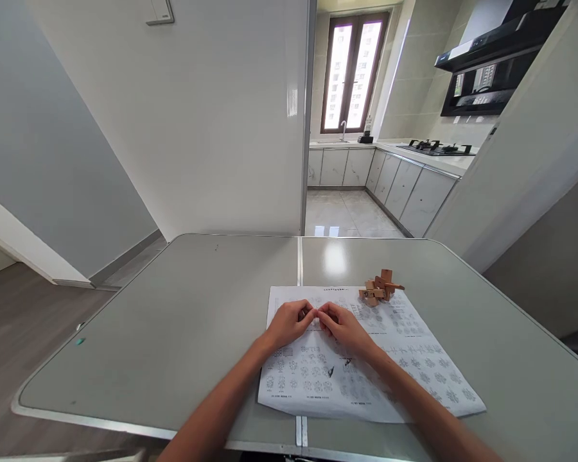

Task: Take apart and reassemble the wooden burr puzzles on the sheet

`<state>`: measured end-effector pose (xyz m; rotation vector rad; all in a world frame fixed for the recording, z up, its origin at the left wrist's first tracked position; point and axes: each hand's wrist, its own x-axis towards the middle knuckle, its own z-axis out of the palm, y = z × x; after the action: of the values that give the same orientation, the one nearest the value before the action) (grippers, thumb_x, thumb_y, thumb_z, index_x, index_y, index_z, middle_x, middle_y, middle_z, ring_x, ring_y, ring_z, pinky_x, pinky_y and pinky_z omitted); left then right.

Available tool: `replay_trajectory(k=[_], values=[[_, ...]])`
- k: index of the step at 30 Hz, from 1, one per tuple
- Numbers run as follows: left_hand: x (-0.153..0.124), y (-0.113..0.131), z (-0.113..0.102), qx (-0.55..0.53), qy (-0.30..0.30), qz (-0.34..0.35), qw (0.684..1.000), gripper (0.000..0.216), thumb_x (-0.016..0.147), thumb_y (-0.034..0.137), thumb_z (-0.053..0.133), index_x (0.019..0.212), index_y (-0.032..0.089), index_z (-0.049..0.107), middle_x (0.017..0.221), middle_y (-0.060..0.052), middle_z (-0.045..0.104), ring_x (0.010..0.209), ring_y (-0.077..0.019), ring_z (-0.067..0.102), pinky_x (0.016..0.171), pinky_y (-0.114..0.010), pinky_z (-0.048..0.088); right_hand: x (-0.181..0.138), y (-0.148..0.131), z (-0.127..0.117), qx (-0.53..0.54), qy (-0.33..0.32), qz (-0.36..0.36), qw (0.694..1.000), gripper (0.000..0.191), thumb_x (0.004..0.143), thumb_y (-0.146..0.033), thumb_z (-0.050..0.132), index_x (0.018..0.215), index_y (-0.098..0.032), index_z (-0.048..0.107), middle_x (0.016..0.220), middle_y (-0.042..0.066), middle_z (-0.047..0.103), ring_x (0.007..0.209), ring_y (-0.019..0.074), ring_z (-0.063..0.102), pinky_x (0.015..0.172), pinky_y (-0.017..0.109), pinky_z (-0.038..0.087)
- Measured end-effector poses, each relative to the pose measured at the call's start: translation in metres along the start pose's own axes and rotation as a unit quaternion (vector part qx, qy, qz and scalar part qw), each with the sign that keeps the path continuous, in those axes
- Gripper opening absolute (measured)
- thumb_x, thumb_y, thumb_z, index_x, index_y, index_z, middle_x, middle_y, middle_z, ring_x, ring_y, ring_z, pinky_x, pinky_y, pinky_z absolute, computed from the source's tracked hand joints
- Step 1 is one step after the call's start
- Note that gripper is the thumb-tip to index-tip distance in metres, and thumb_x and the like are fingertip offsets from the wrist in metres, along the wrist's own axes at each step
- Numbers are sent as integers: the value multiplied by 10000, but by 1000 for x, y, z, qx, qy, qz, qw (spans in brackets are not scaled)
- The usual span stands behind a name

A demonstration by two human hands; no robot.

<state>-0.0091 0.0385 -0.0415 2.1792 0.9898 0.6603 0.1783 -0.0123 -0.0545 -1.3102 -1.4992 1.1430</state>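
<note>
My left hand (293, 321) and my right hand (341, 326) meet fingertip to fingertip above a large printed sheet (313, 388). Both have thumb and fingers pinched together. Whatever they may be gripping is hidden by the fingers or too small to name. The white sheet lies on the table, printed with rows of small diagrams and lines of text. On its far right corner sits a pile of brown wooden puzzle pieces (379, 289), beyond my right hand and apart from it.
The grey-green table (197, 333) has a metal rim and a metal seam (300, 263) down its middle. A small green bit (79, 341) lies near the left edge. Behind stand a white wall panel (212, 128) and a kitchen with cabinets (390, 173) and a stove (436, 149).
</note>
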Motion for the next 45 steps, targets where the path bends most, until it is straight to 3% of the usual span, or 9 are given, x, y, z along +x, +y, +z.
replay_trajectory(k=[13, 45], values=[[0, -1, 0, -5, -1, 2, 1000, 385, 1009, 489, 493, 873, 186, 688, 788, -20, 708, 668, -148, 573, 637, -262, 415, -1, -3, 0, -13, 1, 2, 1000, 417, 933, -632, 519, 856, -231, 604, 718, 6, 632, 608, 178, 549, 600, 300, 428], [-1, 2, -1, -19, -1, 4, 1000, 323, 985, 448, 527, 858, 192, 676, 751, -5, 699, 637, -135, 563, 609, -258, 414, -2, -4, -1, -8, 5, -3, 1000, 319, 948, -516, 536, 844, -225, 616, 705, -3, 627, 602, 168, 550, 587, 296, 425]])
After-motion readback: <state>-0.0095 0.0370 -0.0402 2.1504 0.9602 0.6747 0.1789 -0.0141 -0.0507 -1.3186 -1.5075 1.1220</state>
